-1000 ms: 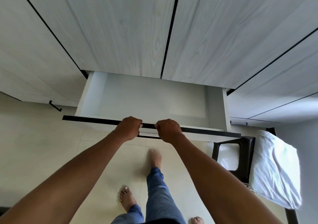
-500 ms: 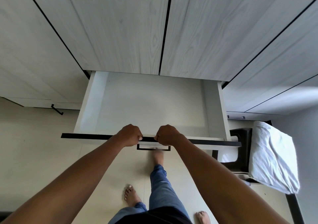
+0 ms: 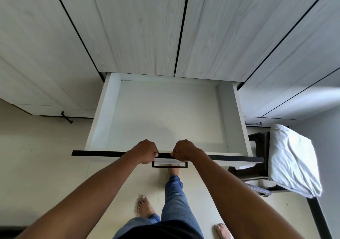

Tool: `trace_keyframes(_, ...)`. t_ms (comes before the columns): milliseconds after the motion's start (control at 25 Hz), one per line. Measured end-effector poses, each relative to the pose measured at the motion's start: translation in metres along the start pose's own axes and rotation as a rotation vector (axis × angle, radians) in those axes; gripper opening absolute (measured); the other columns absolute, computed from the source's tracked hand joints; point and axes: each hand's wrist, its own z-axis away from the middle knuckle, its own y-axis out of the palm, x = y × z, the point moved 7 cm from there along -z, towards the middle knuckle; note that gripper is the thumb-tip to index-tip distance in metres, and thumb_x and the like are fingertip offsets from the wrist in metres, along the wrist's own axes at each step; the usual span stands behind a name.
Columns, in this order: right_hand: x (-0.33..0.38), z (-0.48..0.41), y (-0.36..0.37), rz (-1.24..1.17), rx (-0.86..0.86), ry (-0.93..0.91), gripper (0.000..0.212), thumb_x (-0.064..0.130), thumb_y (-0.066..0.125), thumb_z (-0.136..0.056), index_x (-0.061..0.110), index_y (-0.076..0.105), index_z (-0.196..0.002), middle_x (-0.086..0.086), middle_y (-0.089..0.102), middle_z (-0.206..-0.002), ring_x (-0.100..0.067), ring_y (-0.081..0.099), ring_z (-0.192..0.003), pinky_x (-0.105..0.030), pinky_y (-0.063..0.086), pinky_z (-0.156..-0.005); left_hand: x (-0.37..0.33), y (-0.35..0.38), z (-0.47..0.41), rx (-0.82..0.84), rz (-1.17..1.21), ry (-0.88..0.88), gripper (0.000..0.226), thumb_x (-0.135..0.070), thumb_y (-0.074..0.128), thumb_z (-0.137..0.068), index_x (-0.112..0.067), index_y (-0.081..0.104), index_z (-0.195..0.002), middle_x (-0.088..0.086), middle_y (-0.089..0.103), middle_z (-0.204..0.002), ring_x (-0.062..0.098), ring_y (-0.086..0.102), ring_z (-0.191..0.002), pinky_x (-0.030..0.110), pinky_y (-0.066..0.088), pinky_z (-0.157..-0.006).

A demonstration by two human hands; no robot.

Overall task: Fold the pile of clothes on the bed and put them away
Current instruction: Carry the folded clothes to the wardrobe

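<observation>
Both forearms reached straight forward from the bottom corners, converging toward the middle. The left hand (image 3: 145,151) and the right hand (image 3: 185,150) sat knuckles-up, close together but apart, each clenched over the black top edge (image 3: 101,154) of the drawer front. The thumbs pressed on the near side and pointed at each other. The fingertips were hidden behind the front panel, inside the drawer.

Just at 6 o'clock of the hands, the black bar handle (image 3: 169,165) hung on the front, with neither hand touching it. The drawer (image 3: 100,121) stood pulled out from the wardrobe, its pale bottom and white side walls in full view. At 12 o'clock rose the light wood-grain wardrobe doors (image 3: 138,27), their handles cut off by the top edge.

At 3 o'clock a dark chair (image 3: 257,143) stood just beside the drawer's corner, with white fabric (image 3: 292,159) draped over it. At 9 o'clock a small black handle (image 3: 66,117) stuck out from a low panel. At 6 o'clock blue jeans (image 3: 176,198) and bare feet stood on the cream floor (image 3: 36,156). The bed and its pile lay out of frame.
</observation>
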Motion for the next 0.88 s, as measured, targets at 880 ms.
trace_keyframes(880, 0.014, 0.027, 0.038, 0.051, 0.132, -0.066, 0.04, 0.048, 0.062, -0.097, 0.011, 0.064, -0.084, -0.009, 0.069, -0.104, -0.032, 0.065, -0.109, -0.034, 0.052, -0.086, -0.008, 0.052, 0.057, 0.067, 0.016, -0.139, 0.025, -0.03, 0.059, -0.097, -0.021, 0.08, -0.106, 0.005, 0.076, -0.108, 0.027, 0.068, -0.102, 0.031, 0.054, -0.085)
